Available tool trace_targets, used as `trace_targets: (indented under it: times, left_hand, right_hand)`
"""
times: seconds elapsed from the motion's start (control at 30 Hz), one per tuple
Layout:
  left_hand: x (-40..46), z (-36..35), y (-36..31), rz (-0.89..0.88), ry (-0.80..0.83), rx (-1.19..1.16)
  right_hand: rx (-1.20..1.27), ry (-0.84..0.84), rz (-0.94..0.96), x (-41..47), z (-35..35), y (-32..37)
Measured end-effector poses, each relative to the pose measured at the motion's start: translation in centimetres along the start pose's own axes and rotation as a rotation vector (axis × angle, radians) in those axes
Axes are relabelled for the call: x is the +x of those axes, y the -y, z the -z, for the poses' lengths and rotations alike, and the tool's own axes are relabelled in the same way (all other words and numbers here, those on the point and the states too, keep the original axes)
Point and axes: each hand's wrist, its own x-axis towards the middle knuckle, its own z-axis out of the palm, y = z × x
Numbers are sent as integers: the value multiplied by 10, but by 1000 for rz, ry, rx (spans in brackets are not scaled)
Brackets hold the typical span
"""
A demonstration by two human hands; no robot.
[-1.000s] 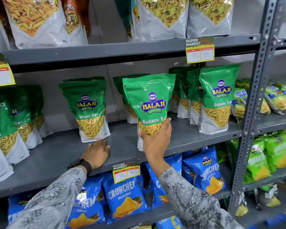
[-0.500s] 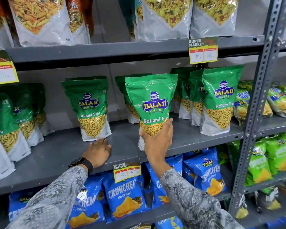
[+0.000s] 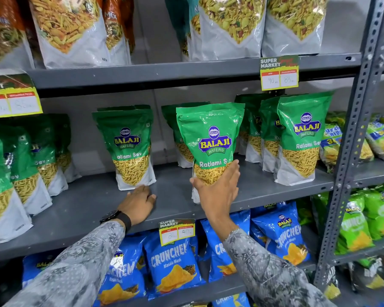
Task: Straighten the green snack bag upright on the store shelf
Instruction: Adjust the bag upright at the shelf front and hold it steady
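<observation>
Grey metal shelf (image 3: 182, 197) with perforated uprights carries glossy green and white pouches showing yellow sev through clear windows. Right hand (image 3: 217, 191) cups the green bag (image 3: 211, 142) standing near the front edge, thumb on one side, fingers together on the other. Left hand (image 3: 139, 201) lies flat on the shelf, fingers loosely together, just before another pouch (image 3: 129, 147).

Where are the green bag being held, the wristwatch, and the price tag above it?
green snack bag (image 3: 214, 138): head view, on its logo.
wristwatch (image 3: 111, 216): head view, on its face.
price tag (image 3: 279, 73): head view, at its centre.
</observation>
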Motion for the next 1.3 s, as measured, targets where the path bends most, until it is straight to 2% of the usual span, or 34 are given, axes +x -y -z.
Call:
trace_targets:
  times: [0.17, 0.3, 0.43, 0.53, 0.73, 0.93, 1.3]
  left_hand:
    - [-19, 14, 19, 36, -102, -132]
    - [-31, 27, 64, 75, -102, -60]
    - [-32, 46, 108, 142, -72, 49]
    - [-24, 56, 131, 145, -25, 88]
    - [1, 51, 164, 90, 46, 92]
    - [9, 42, 172, 25, 40, 119]
    - [13, 38, 174, 36, 52, 148]
  right_hand:
    - [-56, 11, 128, -10, 1, 14]
    - [-105, -7, 367, -31, -12, 38]
    - [-121, 32, 484, -57, -54, 59]
    - [-90, 147, 429, -72, -105, 72]
    - [21, 296, 154, -79, -202, 97]
    - [49, 173, -26, -60, -250, 107]
    - [31, 65, -35, -55, -268, 106]
